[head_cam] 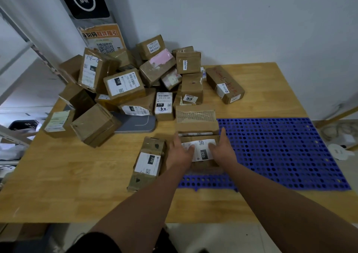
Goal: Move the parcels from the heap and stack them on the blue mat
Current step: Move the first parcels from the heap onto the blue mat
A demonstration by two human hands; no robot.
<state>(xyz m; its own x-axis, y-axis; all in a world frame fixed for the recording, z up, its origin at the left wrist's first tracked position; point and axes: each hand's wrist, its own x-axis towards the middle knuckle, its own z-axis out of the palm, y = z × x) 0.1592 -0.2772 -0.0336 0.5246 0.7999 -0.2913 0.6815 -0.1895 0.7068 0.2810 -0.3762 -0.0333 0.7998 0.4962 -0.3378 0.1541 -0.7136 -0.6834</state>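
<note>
– Wooden surface [77, 185], white wall behind. Why are all those brown boxes piled up at the back?
– That is the heap [124, 86]. Those boxes have not been moved over yet.
– Where is the one being moved?
– The 032 parcel [202, 153] sits at the left edge of the blue mat [280, 148]. The left hand [181, 153] and the right hand [222, 150] hold it, one on each side, with fingers bent over its top.
– Why two hands?
– I think so it goes down straight and does not tip. It is right up against the back parcel [196, 120], likely to make a neat row.
– And the 220 parcel [148, 163]?
– It lies on the wood just beside the mat. It may be next.
</note>
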